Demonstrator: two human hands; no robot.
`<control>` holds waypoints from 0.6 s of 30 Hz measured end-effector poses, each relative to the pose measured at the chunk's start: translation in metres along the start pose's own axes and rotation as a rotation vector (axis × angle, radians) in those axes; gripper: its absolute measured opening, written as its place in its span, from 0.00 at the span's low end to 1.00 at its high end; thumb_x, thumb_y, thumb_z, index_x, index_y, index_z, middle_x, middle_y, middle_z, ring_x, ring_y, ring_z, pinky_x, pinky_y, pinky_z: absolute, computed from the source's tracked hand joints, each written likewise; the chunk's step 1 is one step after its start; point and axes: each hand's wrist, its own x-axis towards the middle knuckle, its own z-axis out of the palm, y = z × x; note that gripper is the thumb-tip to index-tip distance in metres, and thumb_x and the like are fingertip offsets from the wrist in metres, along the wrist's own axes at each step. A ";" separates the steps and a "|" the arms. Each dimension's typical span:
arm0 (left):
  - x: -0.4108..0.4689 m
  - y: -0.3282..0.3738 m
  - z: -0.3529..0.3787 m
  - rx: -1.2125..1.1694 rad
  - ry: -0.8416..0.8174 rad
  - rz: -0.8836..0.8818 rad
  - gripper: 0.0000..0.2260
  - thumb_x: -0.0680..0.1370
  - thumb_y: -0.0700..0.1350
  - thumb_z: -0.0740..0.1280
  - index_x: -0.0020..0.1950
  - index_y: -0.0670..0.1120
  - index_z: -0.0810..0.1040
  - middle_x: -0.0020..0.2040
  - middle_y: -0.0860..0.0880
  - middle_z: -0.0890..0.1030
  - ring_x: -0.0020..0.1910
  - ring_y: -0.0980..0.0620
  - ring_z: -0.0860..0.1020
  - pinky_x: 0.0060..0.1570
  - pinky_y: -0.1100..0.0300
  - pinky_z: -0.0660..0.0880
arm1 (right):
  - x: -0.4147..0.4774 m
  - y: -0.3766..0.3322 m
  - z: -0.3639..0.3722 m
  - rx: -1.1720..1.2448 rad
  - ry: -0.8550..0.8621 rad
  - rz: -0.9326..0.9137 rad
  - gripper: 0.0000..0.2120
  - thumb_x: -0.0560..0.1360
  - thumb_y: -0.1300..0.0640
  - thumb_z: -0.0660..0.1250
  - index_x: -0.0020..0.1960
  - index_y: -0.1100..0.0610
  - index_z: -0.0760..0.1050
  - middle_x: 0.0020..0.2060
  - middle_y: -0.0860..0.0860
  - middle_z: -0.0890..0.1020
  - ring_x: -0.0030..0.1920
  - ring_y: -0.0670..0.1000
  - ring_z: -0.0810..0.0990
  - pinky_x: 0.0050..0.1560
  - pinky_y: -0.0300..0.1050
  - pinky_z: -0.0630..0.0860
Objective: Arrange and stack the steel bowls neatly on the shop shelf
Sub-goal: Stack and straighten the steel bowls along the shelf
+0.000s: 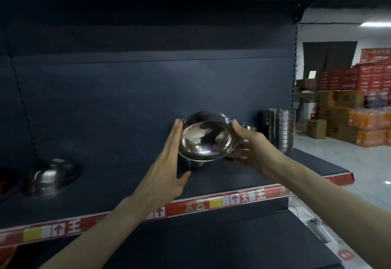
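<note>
A shiny steel bowl [208, 141], tilted with its hollow toward me, sits between my two hands above the dark shelf [127, 186]; another bowl seems nested behind it. My left hand [169, 163] presses flat, fingers straight, against its left rim. My right hand [248, 146] cups the right rim, thumb on top and fingers curled beneath. A tall stack of steel bowls [278, 130] stands at the shelf's right end. One small steel bowl [248, 128] peeks out between stack and hand. An upside-down bowl [50, 175] lies at the left.
The shelf's front edge carries a red price strip [211, 203]. A lower dark shelf [232, 243] juts out below. Beyond the right end, the aisle floor holds stacked cardboard and red boxes [349, 103].
</note>
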 end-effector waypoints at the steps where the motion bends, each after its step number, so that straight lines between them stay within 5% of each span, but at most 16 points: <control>1: 0.001 0.001 0.001 0.026 -0.004 0.020 0.63 0.77 0.38 0.78 0.80 0.70 0.26 0.84 0.67 0.33 0.82 0.70 0.41 0.78 0.71 0.48 | -0.001 -0.001 -0.002 -0.007 0.005 0.026 0.27 0.70 0.27 0.67 0.46 0.50 0.87 0.48 0.57 0.88 0.50 0.56 0.86 0.61 0.54 0.74; 3: 0.002 0.002 0.004 0.071 0.002 0.050 0.63 0.77 0.39 0.79 0.80 0.70 0.26 0.84 0.67 0.33 0.85 0.65 0.41 0.81 0.61 0.48 | -0.001 -0.001 -0.006 -0.048 0.009 0.058 0.30 0.77 0.26 0.60 0.46 0.50 0.87 0.47 0.58 0.89 0.49 0.56 0.87 0.61 0.55 0.73; 5: 0.003 0.004 0.006 0.083 0.021 0.077 0.62 0.77 0.41 0.79 0.81 0.69 0.28 0.85 0.68 0.35 0.85 0.65 0.42 0.80 0.62 0.49 | -0.003 0.000 -0.008 -0.094 0.021 0.065 0.33 0.80 0.26 0.54 0.46 0.48 0.88 0.47 0.57 0.89 0.50 0.57 0.88 0.60 0.55 0.76; 9: 0.005 0.008 0.010 -0.005 0.005 0.079 0.59 0.77 0.44 0.80 0.84 0.68 0.33 0.85 0.69 0.40 0.84 0.67 0.46 0.81 0.61 0.53 | -0.008 0.003 -0.010 -0.206 0.036 0.071 0.42 0.82 0.27 0.45 0.62 0.58 0.84 0.51 0.61 0.88 0.55 0.60 0.87 0.59 0.55 0.78; 12: 0.006 0.013 0.009 -0.154 0.013 0.007 0.58 0.74 0.46 0.82 0.84 0.70 0.41 0.83 0.73 0.49 0.81 0.73 0.52 0.77 0.71 0.55 | -0.010 0.006 -0.015 -0.278 0.022 0.066 0.47 0.82 0.27 0.40 0.63 0.62 0.82 0.49 0.60 0.89 0.52 0.57 0.88 0.56 0.53 0.78; 14: 0.006 0.015 0.008 -0.252 0.045 -0.022 0.56 0.71 0.46 0.85 0.84 0.69 0.49 0.81 0.75 0.58 0.79 0.74 0.57 0.71 0.79 0.58 | -0.011 0.008 -0.017 -0.292 0.011 0.062 0.46 0.82 0.27 0.40 0.61 0.60 0.84 0.48 0.56 0.90 0.52 0.55 0.88 0.58 0.53 0.78; 18: 0.005 0.009 0.009 -0.461 0.045 -0.143 0.57 0.64 0.39 0.88 0.81 0.67 0.59 0.73 0.73 0.73 0.75 0.70 0.70 0.72 0.70 0.69 | -0.011 0.011 -0.015 -0.231 -0.014 0.054 0.42 0.78 0.23 0.43 0.63 0.49 0.84 0.56 0.50 0.88 0.60 0.53 0.84 0.65 0.55 0.78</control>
